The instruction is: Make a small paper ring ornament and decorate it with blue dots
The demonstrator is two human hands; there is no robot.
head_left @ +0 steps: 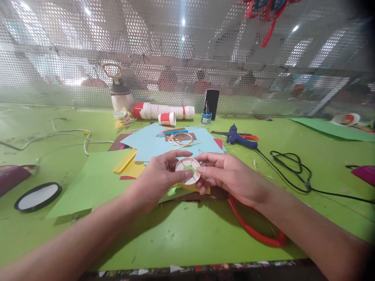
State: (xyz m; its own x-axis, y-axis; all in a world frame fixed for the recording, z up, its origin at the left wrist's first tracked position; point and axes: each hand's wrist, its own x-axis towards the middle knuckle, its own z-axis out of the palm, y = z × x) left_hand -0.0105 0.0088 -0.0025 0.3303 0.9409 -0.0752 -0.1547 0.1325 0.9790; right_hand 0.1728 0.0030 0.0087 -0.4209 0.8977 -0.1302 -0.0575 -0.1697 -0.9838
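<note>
Between both hands, above the middle of the table, is a small round white paper cup piece (191, 180) with dark lines across its face and a green patch in its centre. My left hand (164, 171) grips its left side, thumb lying over the face. On the right edge, my right hand (225, 171) pinches it between thumb and fingers. Yellow paper shows just below the piece. Red-handled scissors (249, 230) lie partly hidden under my right forearm. Coloured paper sheets spread beneath and beyond my hands, a light blue sheet (143, 144) among them.
A blue glue gun (241, 138) with a looped black cord lies to the right. Stacked paper cups (164, 111), a single red-and-white cup (167, 119), a jug (121, 97) and a phone (212, 103) stand or lie along the back. A green sheet (84, 187) covers the left.
</note>
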